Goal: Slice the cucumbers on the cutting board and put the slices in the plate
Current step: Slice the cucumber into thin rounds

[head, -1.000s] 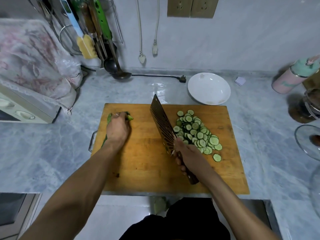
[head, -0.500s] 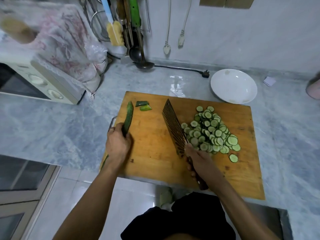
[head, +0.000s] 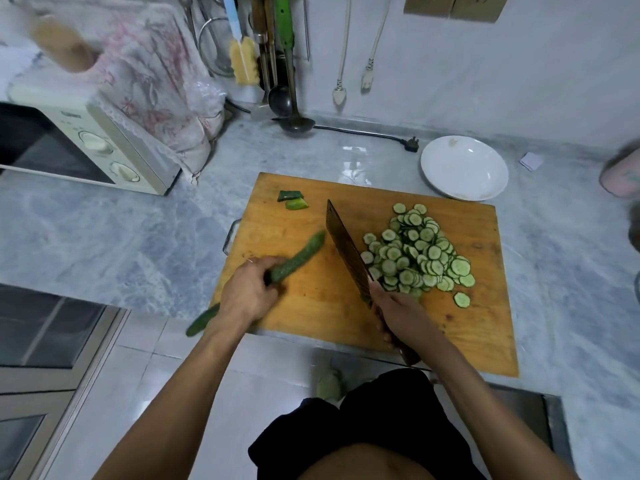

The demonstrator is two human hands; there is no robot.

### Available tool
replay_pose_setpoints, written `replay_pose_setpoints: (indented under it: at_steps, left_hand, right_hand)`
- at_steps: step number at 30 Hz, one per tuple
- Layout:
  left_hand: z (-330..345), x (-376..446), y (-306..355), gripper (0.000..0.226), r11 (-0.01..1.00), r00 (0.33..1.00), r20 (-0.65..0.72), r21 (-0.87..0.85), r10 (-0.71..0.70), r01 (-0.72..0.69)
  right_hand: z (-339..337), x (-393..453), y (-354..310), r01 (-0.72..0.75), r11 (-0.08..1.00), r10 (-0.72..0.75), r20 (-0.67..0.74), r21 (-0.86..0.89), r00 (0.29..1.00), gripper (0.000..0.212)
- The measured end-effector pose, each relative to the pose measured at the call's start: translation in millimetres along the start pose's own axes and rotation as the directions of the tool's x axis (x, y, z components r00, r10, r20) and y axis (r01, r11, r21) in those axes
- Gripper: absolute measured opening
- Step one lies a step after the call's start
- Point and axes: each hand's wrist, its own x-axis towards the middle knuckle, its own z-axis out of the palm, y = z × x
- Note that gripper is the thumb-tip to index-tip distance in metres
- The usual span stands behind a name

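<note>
The left hand (head: 247, 294) grips a firm, likely slick whole cucumber (head: 298, 259) mid-length over the cutting board's (head: 311, 306) left side, best steadied near its end, while the right hand (head: 398, 311) clasps the knife (head: 348, 251).

— Any writing you can make out from here?
— None. The microwave (head: 104, 147), far left of the fingers, has marks round its dials, but they're too blurred to read.
— And the pink bottle (head: 623, 174) off to the right?
— Only a smeared pattern, no letters I can tell.
</note>
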Motion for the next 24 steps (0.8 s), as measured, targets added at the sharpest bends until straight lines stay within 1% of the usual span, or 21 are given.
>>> replay_pose_setpoints:
  at_steps: [1,3,7,9,12,14,16,21,24]
  left_hand:
    - [2,-1,-1,0.062,0.998,0.999,0.030,0.059,0.036,-0.037]
    - [7,1,-1,0.059,0.989,0.995,0.048,0.117,0.084,-0.089]
    - [22,6,1,0.057,0.978,0.995,0.047,0.183,0.090,-0.097]
    - [29,8,8,0.060,0.971,0.993,0.050,0.207,0.110,-0.118]
    - [43,10,22,0.058,0.957,0.980,0.039,0.209,0.195,-0.199]
    - [51,13,31,0.058,0.959,0.982,0.038,0.208,0.188,-0.191]
    - [58,14,40,0.061,0.958,0.984,0.040,0.227,0.171,-0.176]
    - [66,16,60,0.066,0.961,0.986,0.035,0.218,0.164,-0.167]
    - [71,16,68,0.065,0.961,0.990,0.025,0.236,0.139,-0.141]
  right_hand:
    - [-1,0,0,-0.009,1.000,0.009,0.004,-0.010,1.000,0.056]
    - [-2,-1,0,-0.020,1.000,0.020,0.008,-0.024,1.000,0.058]
    - [-2,-4,4,0.017,0.995,-0.022,-0.049,-0.098,0.999,0.065]
    - [-5,-8,13,0.017,0.997,-0.022,-0.065,-0.080,0.998,0.065]
    - [-10,-19,31,-0.037,0.999,0.038,-0.065,0.023,0.997,0.062]
    - [-14,-25,39,-0.083,0.992,0.088,-0.046,0.093,0.995,0.060]
    - [-20,-28,44,-0.089,0.990,0.094,-0.044,0.110,0.995,0.060]
    - [-43,-25,45,-0.061,0.998,0.063,-0.082,0.024,0.995,0.063]
    - [-63,-21,43,-0.042,0.999,0.044,-0.122,0.017,0.992,0.062]
